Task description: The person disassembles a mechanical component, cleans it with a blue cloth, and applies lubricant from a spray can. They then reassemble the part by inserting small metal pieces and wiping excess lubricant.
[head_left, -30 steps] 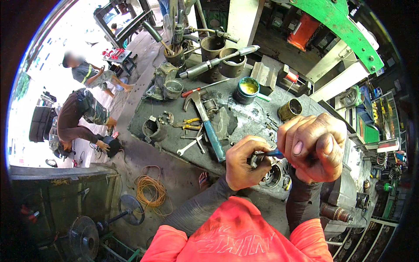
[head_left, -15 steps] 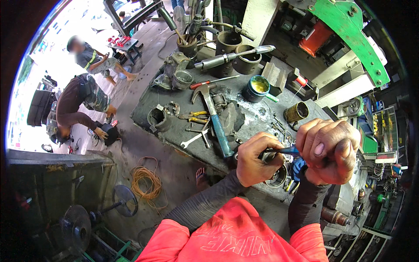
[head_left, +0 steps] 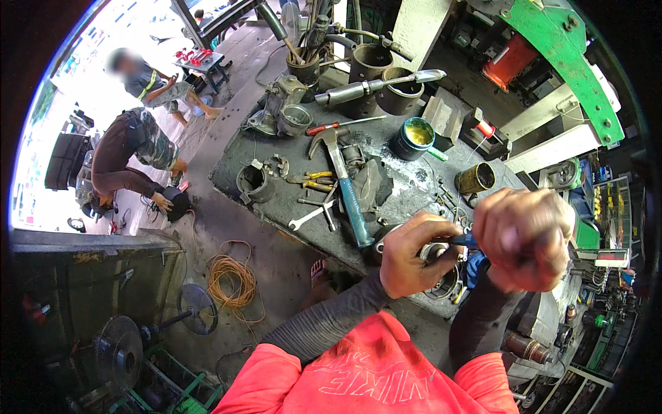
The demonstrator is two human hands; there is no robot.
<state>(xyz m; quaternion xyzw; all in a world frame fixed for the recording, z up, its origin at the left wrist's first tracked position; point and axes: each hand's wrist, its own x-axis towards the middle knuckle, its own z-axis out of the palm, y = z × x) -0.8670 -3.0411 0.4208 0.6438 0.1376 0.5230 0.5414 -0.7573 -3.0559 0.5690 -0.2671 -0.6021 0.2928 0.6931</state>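
My left hand is closed over the near edge of the bench, thumb and forefinger round the dark end of a slim blue-handled tool. My right hand wraps the tool's other end in a fist, blurred by motion. The tool's exact kind is hidden by the fingers. Left of my hands lies a claw hammer with a blue handle. Near it are a wrench and yellow-handled pliers. Under my hands, round metal parts and a blue item are partly covered.
On the bench stand an open tub of yellow grease, a rusty can, metal cylinders and a red-handled screwdriver. An orange cable coil lies on the floor. Two people are at left; one bends over.
Both hands keep the tool between them. My right hand has moved and is now blurred, its fingers turned differently; my left shows slightly further right. The whole view has shifted a little.
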